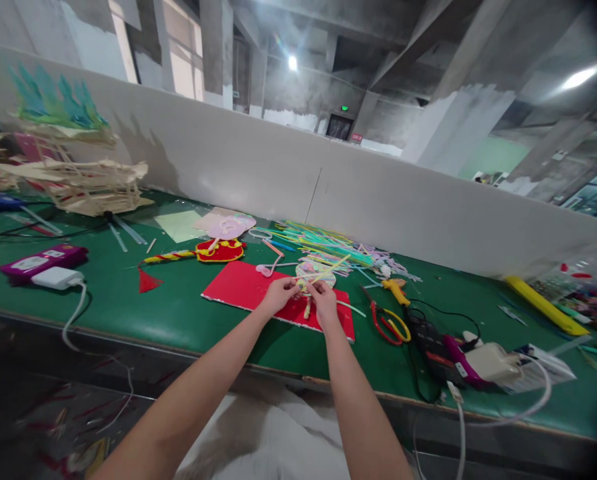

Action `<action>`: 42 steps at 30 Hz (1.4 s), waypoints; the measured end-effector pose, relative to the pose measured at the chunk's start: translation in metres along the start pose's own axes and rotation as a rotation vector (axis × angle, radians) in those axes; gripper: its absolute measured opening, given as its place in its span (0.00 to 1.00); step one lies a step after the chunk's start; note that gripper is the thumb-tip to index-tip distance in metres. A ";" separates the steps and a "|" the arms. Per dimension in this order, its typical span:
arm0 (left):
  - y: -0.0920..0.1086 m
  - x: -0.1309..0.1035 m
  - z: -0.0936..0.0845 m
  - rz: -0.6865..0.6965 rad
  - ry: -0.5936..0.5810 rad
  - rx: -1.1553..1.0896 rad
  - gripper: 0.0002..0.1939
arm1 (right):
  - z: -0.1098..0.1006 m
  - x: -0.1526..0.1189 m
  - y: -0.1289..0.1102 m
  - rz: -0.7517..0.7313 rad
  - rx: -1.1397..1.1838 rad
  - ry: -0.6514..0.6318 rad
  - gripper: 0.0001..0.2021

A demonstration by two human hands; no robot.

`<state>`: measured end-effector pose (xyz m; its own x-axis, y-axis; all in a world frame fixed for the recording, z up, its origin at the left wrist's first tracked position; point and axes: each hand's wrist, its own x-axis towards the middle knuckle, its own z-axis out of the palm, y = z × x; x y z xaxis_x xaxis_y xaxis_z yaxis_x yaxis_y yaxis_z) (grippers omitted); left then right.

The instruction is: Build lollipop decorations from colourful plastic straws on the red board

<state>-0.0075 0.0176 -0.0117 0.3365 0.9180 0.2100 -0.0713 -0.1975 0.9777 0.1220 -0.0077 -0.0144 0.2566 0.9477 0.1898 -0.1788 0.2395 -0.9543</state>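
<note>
My left hand (281, 295) and my right hand (324, 300) meet over a small round fan (301, 269) with pastel decoration. Fingers of both hands are closed at the fan's lower part, pinching a pale yellow-green pipe cleaner (339, 263) whose loose end points up to the right. The exact grip is partly hidden by the fingertips. Below the hands shows the fan's short pale handle (307, 309). Under it all lies a red board (238, 283). A pink curled pipe cleaner piece (265, 270) rests on the board, left of the fan.
Many coloured pipe cleaners (328, 240) are heaped behind the board. Scissors (389, 325) and a yellow glue gun (396, 292) lie to the right, near cables and a power strip (433, 350). On the left are a tasselled red fan (221, 251), a purple box (43, 261) and a wooden model (88, 180).
</note>
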 end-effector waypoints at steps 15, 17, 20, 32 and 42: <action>-0.001 -0.004 0.000 0.109 -0.023 0.177 0.12 | 0.001 -0.003 0.002 0.047 -0.085 -0.009 0.16; -0.001 -0.005 -0.001 0.119 -0.030 0.198 0.12 | 0.001 -0.003 0.001 0.043 -0.089 -0.015 0.16; -0.002 -0.005 -0.002 0.138 0.011 0.231 0.10 | 0.000 -0.004 0.000 0.041 -0.103 -0.023 0.14; -0.003 -0.005 0.000 0.136 0.067 0.270 0.08 | 0.001 -0.005 0.000 0.075 -0.058 -0.049 0.16; -0.010 0.000 0.000 0.087 0.058 0.081 0.12 | 0.001 -0.004 0.000 0.002 -0.084 -0.021 0.12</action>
<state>-0.0065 0.0197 -0.0219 0.2771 0.9140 0.2964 -0.0211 -0.3026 0.9529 0.1204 -0.0116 -0.0150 0.2361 0.9526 0.1917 -0.0990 0.2198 -0.9705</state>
